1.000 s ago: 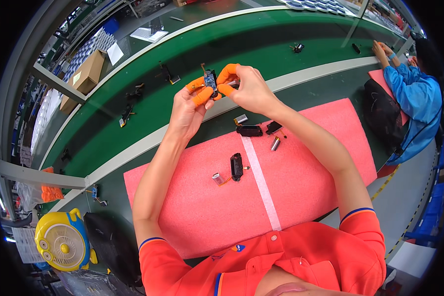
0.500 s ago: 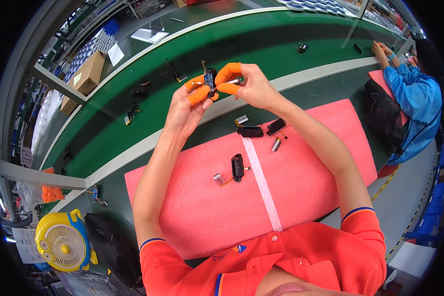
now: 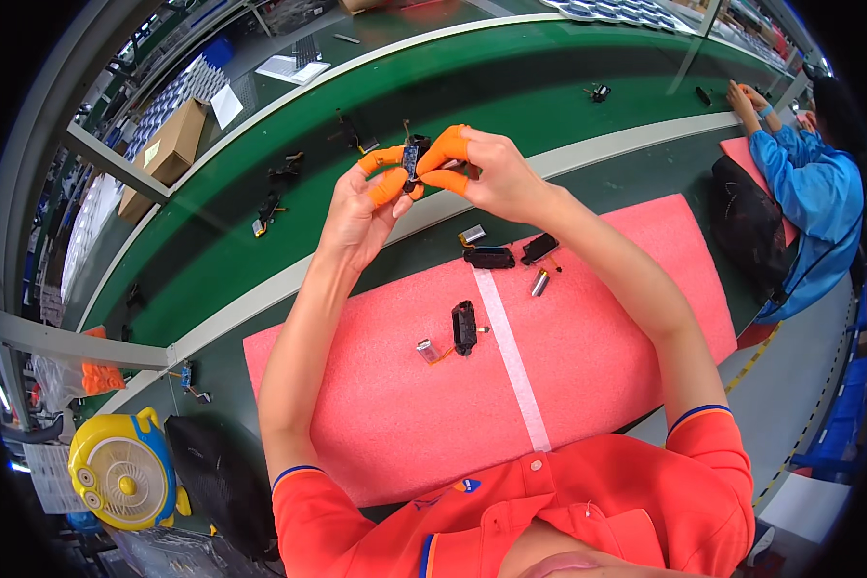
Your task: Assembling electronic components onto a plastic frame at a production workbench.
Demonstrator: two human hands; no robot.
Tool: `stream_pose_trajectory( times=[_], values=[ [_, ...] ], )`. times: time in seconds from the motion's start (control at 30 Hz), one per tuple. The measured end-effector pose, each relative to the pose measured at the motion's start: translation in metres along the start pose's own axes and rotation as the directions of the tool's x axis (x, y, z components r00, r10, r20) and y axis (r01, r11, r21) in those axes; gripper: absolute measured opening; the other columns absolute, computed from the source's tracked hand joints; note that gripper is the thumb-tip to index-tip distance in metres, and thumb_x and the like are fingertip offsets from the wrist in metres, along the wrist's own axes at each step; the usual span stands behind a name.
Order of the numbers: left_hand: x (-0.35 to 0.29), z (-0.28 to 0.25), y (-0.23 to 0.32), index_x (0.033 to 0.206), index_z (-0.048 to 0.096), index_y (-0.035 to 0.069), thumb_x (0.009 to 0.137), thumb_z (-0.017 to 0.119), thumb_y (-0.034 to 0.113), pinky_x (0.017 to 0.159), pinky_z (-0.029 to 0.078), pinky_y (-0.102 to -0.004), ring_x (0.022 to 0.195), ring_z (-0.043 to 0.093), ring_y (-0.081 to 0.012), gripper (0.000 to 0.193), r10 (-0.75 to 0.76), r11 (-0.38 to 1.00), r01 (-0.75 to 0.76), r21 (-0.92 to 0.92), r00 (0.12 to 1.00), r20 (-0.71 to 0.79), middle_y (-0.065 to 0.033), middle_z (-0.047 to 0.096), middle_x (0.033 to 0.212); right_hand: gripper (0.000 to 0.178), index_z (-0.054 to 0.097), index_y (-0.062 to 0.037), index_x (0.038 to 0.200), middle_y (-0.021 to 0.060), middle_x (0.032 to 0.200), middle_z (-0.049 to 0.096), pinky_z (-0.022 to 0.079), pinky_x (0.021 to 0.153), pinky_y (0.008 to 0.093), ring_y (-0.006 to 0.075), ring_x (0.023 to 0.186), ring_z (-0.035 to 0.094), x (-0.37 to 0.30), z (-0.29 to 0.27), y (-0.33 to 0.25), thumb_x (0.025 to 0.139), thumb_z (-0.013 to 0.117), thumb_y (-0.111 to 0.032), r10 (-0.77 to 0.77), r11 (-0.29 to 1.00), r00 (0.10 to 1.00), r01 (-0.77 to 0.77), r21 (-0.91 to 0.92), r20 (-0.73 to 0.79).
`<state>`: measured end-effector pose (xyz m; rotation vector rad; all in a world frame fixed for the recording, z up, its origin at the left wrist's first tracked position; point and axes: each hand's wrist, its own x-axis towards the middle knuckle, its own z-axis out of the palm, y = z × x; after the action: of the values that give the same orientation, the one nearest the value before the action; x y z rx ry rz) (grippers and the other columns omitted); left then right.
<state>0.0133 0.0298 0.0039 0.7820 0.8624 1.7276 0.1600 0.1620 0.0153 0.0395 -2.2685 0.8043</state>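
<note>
Over the edge of the green belt, my left hand (image 3: 359,207) pinches a small black housing with a blue circuit board (image 3: 411,159) in it. Orange covers sheathe the fingertips of both hands. From the other side, my right hand (image 3: 491,171) closes thumb and finger at the same housing; its fingers hide part of the contact. A thin brown strip sticks up from the housing's top. Below, on a pink foam mat (image 3: 385,414), lies a black housing (image 3: 464,328) with a silver battery (image 3: 427,351) on wires.
More black housings (image 3: 489,257) and a loose battery (image 3: 539,282) lie at the mat's far edge. Several assemblies (image 3: 265,214) sit on the green belt (image 3: 511,91). At left stands a yellow fan (image 3: 125,472); at right sits a person in a blue smock (image 3: 814,193).
Parts on the belt have shifted to the right. My right fingers have turned slightly, and the silver piece that showed beside them is now mostly hidden. The pieces on the mat have stayed put.
</note>
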Motion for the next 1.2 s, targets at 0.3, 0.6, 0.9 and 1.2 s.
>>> stream_pose_trajectory(
  times=[0.3,0.6,0.9,1.2],
  values=[
    [-0.002,0.004,0.005,0.111,0.053,-0.006,0.081,0.059,-0.002,0.057,0.046,-0.0226,0.071,0.058,-0.0142,0.031,0.085,0.892,-0.052,0.45,0.995,-0.054,-0.0117,0.061,0.092,0.017,0.063,0.0031,0.091,0.0102,0.095,0.063,0.05,0.061,0.024,0.014,0.08,0.063,0.006,0.011,-0.02,0.074,0.065,0.0,0.447,0.891,0.893,-0.449,0.072,0.046],
    [-0.002,0.004,-0.009,0.11,0.055,-0.005,0.076,0.057,-0.004,0.052,0.046,-0.0233,0.063,0.057,-0.0095,0.034,0.473,0.519,-0.234,0.822,0.88,-0.048,-0.01,0.063,0.089,0.019,0.063,0.0037,0.087,0.0137,0.087,0.055,0.049,0.059,0.032,0.0259,0.073,0.058,-0.008,0.022,-0.004,0.068,0.066,0.0,-0.199,0.93,0.977,0.166,-0.329,-0.071],
    [-0.013,0.009,-0.021,0.109,0.057,-0.003,0.077,0.057,-0.004,0.054,0.047,-0.0228,0.063,0.06,-0.0082,0.033,0.553,0.119,-0.094,0.988,0.833,0.013,-0.011,0.063,0.088,0.024,0.062,0.0029,0.082,0.0112,0.082,0.052,0.047,0.063,0.0344,0.0259,0.075,0.053,-0.017,0.034,-0.005,0.058,0.063,0.0,-0.396,0.748,0.918,0.341,-0.569,0.03],
    [-0.008,-0.005,-0.028,0.115,0.054,-0.003,0.08,0.049,-0.01,0.06,0.051,-0.0247,0.073,0.062,-0.0123,0.036,0.398,0.668,-0.27,0.694,0.917,-0.027,-0.0112,0.063,0.091,0.02,0.06,0.0019,0.077,0.0069,0.075,0.048,0.046,0.06,0.0327,0.0229,0.07,0.051,-0.012,0.034,0.0,0.057,0.062,-0.001,-0.468,0.77,0.884,0.408,-0.492,0.001]
  ],
)
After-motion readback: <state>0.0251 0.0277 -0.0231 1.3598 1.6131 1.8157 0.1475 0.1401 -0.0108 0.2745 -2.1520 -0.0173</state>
